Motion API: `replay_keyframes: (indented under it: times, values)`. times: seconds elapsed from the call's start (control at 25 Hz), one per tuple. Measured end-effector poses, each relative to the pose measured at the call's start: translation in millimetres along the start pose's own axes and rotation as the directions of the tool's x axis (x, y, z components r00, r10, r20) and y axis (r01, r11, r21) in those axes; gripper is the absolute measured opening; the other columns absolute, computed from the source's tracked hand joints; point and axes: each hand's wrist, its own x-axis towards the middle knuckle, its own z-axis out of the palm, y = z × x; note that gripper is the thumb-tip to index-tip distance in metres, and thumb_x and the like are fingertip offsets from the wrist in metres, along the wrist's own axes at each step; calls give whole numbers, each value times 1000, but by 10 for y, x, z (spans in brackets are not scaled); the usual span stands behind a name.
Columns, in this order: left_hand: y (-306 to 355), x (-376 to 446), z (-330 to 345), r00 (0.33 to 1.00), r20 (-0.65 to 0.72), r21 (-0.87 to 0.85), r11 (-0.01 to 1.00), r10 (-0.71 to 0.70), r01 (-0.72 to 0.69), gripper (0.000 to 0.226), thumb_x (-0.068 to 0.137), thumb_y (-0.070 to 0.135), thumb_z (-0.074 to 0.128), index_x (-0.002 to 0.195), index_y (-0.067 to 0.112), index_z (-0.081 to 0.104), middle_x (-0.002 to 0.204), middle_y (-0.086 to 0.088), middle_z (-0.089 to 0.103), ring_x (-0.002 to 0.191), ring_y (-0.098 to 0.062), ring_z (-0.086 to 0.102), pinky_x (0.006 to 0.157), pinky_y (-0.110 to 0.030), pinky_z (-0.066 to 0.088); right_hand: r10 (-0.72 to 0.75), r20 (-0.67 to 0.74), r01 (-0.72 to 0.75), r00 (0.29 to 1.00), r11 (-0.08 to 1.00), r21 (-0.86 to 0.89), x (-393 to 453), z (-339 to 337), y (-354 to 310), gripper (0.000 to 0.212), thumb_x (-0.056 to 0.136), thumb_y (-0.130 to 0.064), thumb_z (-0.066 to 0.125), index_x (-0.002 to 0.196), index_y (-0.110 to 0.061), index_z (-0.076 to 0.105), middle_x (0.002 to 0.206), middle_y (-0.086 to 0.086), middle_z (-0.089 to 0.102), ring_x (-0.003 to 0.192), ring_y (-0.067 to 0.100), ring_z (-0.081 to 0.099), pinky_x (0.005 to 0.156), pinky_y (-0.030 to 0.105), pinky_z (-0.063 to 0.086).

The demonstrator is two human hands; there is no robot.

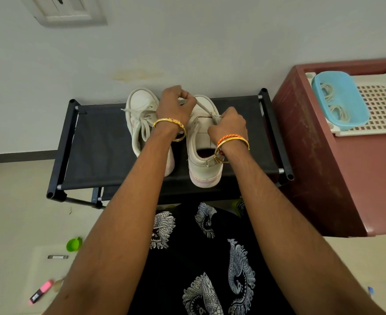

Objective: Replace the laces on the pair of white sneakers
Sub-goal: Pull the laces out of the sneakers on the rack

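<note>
White sneakers: the pair stands side by side on a black fabric rack (96, 142) against the wall, heels toward me. Nearest me, the right sneaker (204, 155) has most eyelets showing bare; the left sneaker (142, 119) beside it is fully laced. My right hand (229, 127) is curled over the right sneaker's tongue area, pinching the lace (206, 110) close to the eyelets. My left hand (176, 105), farther out, pinches the same lace and draws it taut toward the toe.

Risks, as I judge them: pulling while the sneaker is only lightly braced could drag it forward off the rack's fabric, or tip it against its neighbour. A snagged aglet could jam in an eyelet.

Limits of view: my hands cover the eyelets in use, so I cannot tell how many rows hold lace. The blue basket (339, 98) on the maroon cabinet (323, 167) holds pale coils, possibly replacement laces; unconfirmed.
</note>
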Motion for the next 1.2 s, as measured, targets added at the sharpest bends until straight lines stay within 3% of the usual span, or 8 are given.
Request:
replay_keyframes:
  times: [0.08,0.16,0.28,0.4,0.52,0.68,1.0,1.2]
  values:
    - [3,-1,41,998,53,-61,997,-38,41,9,89,20,53,80,19,52,112,-5,65,91,-17,60,83,-30,48,9,-16,-9,1000,1000,13,-5,14,-1,42,82,-16,66,119,-7,49,116,13,55,105,31,55,85,44,53]
    - [25,-7,83,992,119,-64,996,-52,60,4,87,20,54,84,20,51,97,-2,65,80,-16,57,77,-30,46,12,-28,-11,1000,1000,22,-3,31,6,43,81,-16,67,119,-7,49,116,13,54,106,31,55,85,44,53]
    - [40,23,150,975,217,240,971,-55,2,32,83,32,61,114,24,60,105,4,59,98,-17,53,95,-34,40,0,-29,0,1000,1000,24,5,50,11,43,82,-18,66,120,-7,48,117,14,54,107,31,54,85,44,52]
    - [84,67,201,950,308,346,937,-62,-51,24,84,35,64,105,24,72,112,0,67,105,-23,58,99,-45,41,-5,-28,6,1000,1000,23,17,69,21,46,82,-20,67,122,-7,48,118,14,55,107,31,55,86,45,53]
    - [92,91,194,958,284,365,929,-44,-66,18,85,30,66,97,19,74,107,-4,69,101,-23,59,96,-42,44,-3,-24,3,1000,1000,11,20,73,18,48,81,-21,69,122,-8,48,118,14,55,108,31,55,84,44,54]
    - [133,53,199,953,300,353,932,-33,-79,21,89,19,62,103,5,70,109,-12,67,93,-18,57,81,-24,39,0,-35,0,999,1000,-2,6,59,11,48,81,-22,69,122,-8,48,119,13,53,109,31,54,83,43,54]
    - [138,23,118,924,382,298,950,-26,-97,25,82,15,71,104,4,71,105,-11,70,85,-11,55,77,-18,39,11,-57,-12,998,1000,-14,11,90,15,46,81,-22,69,121,-9,49,118,14,54,108,31,54,84,44,53]
    - [98,19,135,936,347,286,957,-57,-47,23,91,14,57,106,-1,67,111,-14,66,107,-24,58,81,-22,38,1,-60,-2,998,1000,-26,0,105,11,44,82,-22,67,120,-10,48,118,13,53,107,30,54,85,45,53]
